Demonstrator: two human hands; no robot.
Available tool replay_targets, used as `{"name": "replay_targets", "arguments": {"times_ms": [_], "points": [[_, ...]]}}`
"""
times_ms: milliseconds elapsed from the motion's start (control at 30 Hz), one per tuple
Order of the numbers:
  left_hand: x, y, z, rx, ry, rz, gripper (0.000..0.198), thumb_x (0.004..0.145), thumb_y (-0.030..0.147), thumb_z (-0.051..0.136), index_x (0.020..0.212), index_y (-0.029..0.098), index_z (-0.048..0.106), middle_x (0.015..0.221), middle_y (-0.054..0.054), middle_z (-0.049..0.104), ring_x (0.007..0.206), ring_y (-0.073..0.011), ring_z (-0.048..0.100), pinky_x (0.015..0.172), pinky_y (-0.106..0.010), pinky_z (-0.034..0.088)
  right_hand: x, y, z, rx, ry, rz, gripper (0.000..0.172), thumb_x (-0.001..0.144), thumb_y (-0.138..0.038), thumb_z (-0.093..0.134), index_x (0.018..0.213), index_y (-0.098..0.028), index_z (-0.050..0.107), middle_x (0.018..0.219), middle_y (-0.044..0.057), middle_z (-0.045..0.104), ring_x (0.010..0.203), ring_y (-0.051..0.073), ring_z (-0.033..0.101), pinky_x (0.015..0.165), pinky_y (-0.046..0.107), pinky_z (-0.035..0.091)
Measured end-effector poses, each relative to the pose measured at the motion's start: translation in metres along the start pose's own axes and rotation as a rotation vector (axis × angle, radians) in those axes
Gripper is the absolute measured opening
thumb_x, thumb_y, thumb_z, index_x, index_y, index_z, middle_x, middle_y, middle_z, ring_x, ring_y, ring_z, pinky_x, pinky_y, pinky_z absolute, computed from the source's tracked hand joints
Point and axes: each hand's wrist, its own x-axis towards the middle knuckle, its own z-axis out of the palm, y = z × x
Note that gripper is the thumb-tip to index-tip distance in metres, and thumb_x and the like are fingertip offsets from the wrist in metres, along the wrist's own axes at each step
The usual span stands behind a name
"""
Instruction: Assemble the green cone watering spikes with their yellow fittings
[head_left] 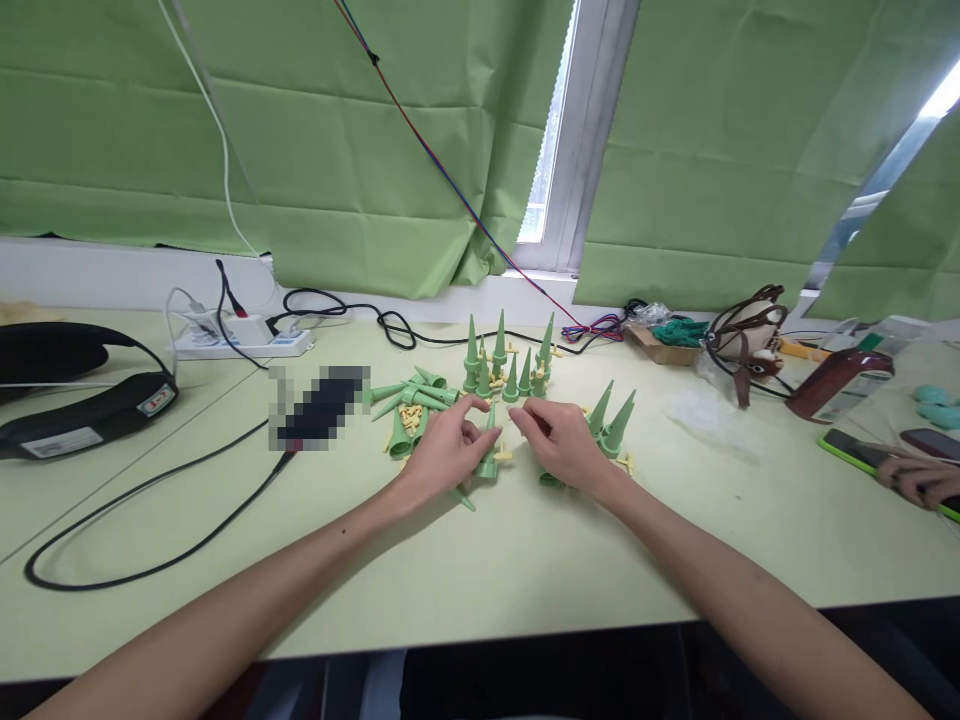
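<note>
My left hand [450, 445] holds a green cone-shaped spike [489, 460] upright between thumb and fingers; a yellow valve [504, 454] sticks out at its side. Just to the right, my right hand [559, 437] has its thumb and fingertips pinched together, and whatever is between them is too small to name. Loose green spikes [420, 392] and small yellow parts [411, 416] lie in a pile left of my left hand. Behind both hands stands a group of upright green spikes [512, 383] with yellow pieces. More spikes [616, 428] stand beside my right wrist.
A blurred dark device [319, 408] with a black cable lies at left, near a power strip [240, 343] and black headgear [90, 415]. At right are a brown bottle [841, 385], a small box [664, 346], plastic wrap and another person's hand [919, 478] by a phone [851, 450].
</note>
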Motion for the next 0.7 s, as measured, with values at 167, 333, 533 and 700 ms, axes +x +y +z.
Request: {"name": "replay_targets", "arguments": {"times_ms": [167, 333, 533, 700], "points": [[-0.0005, -0.0040, -0.0003, 0.034, -0.017, 0.022, 0.032, 0.087, 0.043, 0.058, 0.109, 0.021, 0.052, 0.050, 0.006, 0.059, 0.032, -0.0135, 0.052, 0.041, -0.023, 0.040, -0.0002, 0.0001, 0.0008, -0.008, -0.005, 0.001, 0.042, 0.099, -0.038, 0.042, 0.063, -0.020, 0.030, 0.054, -0.005, 0.035, 0.051, 0.010, 0.030, 0.053, 0.026, 0.026], [0.0004, -0.0062, -0.0001, 0.097, -0.033, 0.054, 0.029, 0.089, 0.042, 0.055, 0.108, 0.021, 0.056, 0.051, 0.006, 0.060, 0.032, -0.0130, 0.052, 0.041, -0.023, 0.039, 0.0001, -0.0002, 0.0010, -0.013, -0.014, 0.002, 0.042, 0.099, -0.038, 0.042, 0.063, -0.020, 0.029, 0.054, -0.005, 0.034, 0.051, 0.010, 0.030, 0.053, 0.026, 0.026], [0.0024, -0.0074, 0.0009, 0.172, -0.020, 0.158, 0.021, 0.086, 0.035, 0.057, 0.082, 0.018, 0.068, 0.051, 0.001, 0.061, 0.040, -0.0140, 0.054, 0.051, -0.025, 0.042, -0.0007, -0.0005, 0.0014, -0.018, -0.027, 0.006, 0.042, 0.098, -0.038, 0.043, 0.062, -0.020, 0.030, 0.054, -0.005, 0.035, 0.051, 0.010, 0.031, 0.053, 0.027, 0.026], [0.0022, -0.0093, 0.0018, 0.197, -0.040, 0.188, 0.025, 0.089, 0.032, 0.053, 0.075, 0.018, 0.069, 0.047, 0.002, 0.057, 0.039, -0.0136, 0.051, 0.052, -0.027, 0.040, 0.0001, -0.0004, 0.0017, -0.011, -0.027, 0.007, 0.043, 0.098, -0.038, 0.043, 0.062, -0.020, 0.029, 0.054, -0.005, 0.035, 0.050, 0.010, 0.031, 0.053, 0.026, 0.026]]}}
